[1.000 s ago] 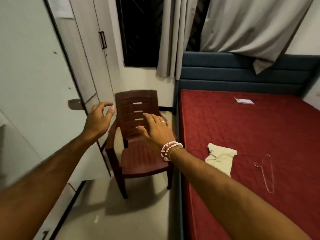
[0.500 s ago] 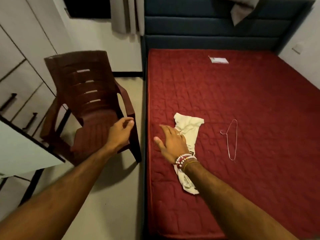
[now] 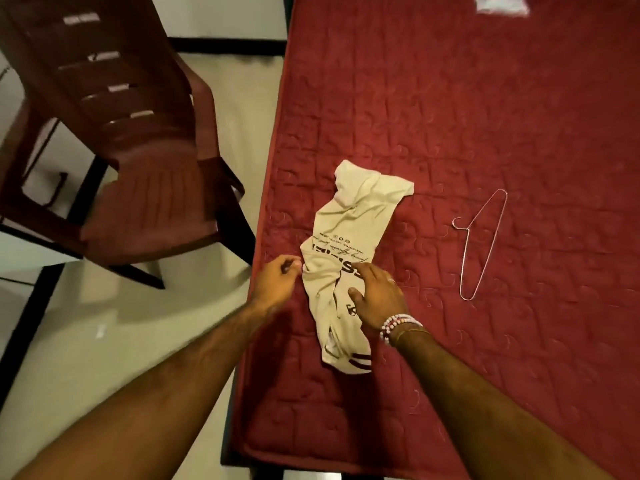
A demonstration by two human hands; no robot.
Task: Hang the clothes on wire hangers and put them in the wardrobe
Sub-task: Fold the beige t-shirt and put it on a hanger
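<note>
A crumpled cream T-shirt [image 3: 349, 230] with dark print lies on the red mattress [image 3: 485, 133] near its left edge. My left hand [image 3: 277, 280] has curled fingers, and its fingertips pinch the shirt's left edge. On the shirt's lower middle rests my right hand [image 3: 379, 294], with beaded bracelets at the wrist; its fingers and thumb are spread over the bunched cloth. To the right of the shirt a thin wire hanger [image 3: 479, 244] lies flat on the mattress, apart from both hands. The wardrobe is out of view.
A dark red plastic chair [image 3: 138, 161] stands on the pale floor [image 3: 104, 341] just left of the bed. A small white paper [image 3: 502, 5] lies at the far end of the mattress.
The view swung from the chair and wardrobe down to the bed. Both hands came down to the T-shirt; the left hand moved from the chair to the shirt's edge.
</note>
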